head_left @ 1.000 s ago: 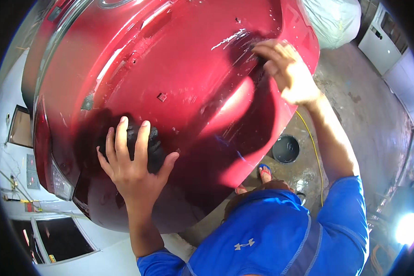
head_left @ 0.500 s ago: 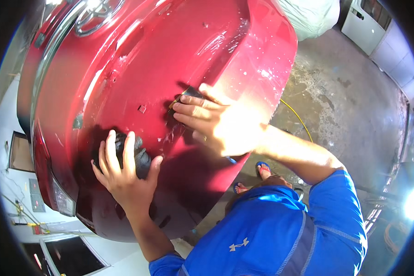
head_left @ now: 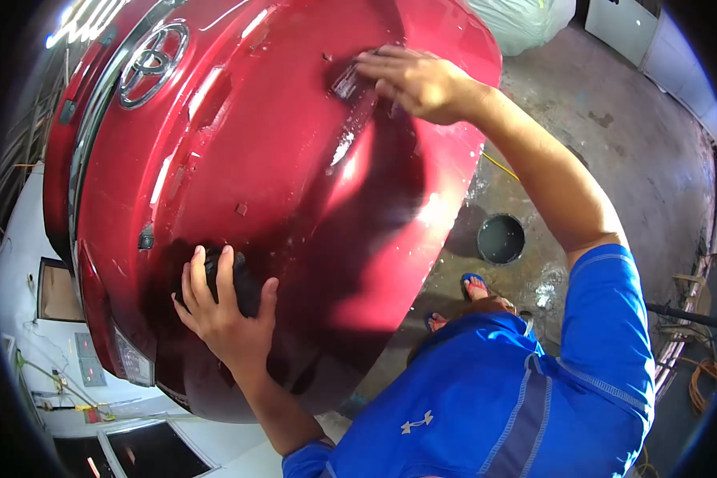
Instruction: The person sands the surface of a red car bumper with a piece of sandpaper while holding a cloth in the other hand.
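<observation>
The work on the red car bumper (head_left: 275, 171), which lies directly below both hands, looks partway along: much of its face is smooth and glossy, but a whitish wet streak (head_left: 342, 149) and specks mark it. The left hand (head_left: 233, 323) is spread wide over a dark bundled cloth (head_left: 249, 288); the right hand (head_left: 422, 84) lies flattened, fingers together (whether they cover anything, I cannot tell). How much is left is unclear.

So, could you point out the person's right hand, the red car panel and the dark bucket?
Right hand (head_left: 424, 86): head view, back of the hand.
Red car panel (head_left: 275, 143): head view, bare painted surface.
Dark bucket (head_left: 501, 262): head view, near rim.
</observation>
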`<control>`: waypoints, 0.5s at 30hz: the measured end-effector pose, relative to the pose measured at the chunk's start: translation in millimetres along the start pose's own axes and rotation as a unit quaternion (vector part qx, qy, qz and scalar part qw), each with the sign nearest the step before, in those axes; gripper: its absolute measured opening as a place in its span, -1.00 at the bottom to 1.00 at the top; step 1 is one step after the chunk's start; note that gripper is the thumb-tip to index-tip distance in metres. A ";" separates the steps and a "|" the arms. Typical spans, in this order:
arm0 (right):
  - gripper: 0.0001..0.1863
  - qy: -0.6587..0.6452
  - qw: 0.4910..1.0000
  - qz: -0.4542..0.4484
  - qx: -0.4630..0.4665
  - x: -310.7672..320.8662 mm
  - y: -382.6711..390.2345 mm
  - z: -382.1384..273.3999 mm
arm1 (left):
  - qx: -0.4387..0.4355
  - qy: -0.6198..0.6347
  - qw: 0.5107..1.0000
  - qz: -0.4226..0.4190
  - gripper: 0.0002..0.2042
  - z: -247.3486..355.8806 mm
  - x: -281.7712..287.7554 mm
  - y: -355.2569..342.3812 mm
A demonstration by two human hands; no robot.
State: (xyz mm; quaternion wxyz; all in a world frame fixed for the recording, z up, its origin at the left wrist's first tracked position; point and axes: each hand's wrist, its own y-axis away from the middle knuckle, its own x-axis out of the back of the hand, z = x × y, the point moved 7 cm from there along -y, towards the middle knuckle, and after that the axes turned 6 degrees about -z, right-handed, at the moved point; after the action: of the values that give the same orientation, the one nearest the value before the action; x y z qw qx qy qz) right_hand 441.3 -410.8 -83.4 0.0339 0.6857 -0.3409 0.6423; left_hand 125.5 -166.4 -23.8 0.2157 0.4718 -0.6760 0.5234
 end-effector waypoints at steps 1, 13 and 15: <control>-0.46 -0.026 0.998 -0.038 0.044 1.9 -3.6 -16.0 | 0.003 -0.006 1.000 -0.005 -0.30 0.0 -1.4 0.7; -0.39 0.018 0.881 -0.125 0.456 -4.8 -34.2 -93.6 | 0.125 0.025 0.983 0.134 -0.65 -3.0 29.9 20.5; -0.36 0.022 0.875 -0.181 0.448 5.4 -33.9 -58.9 | 0.160 -0.028 0.949 0.272 -0.71 9.0 63.1 59.0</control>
State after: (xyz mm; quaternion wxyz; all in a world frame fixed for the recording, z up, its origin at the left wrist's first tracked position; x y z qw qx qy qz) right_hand 407.8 -358.7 -55.1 -0.1535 0.6626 0.1147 0.7241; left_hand 47.3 -200.2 -7.2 -0.0325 0.3133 -0.6917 0.6499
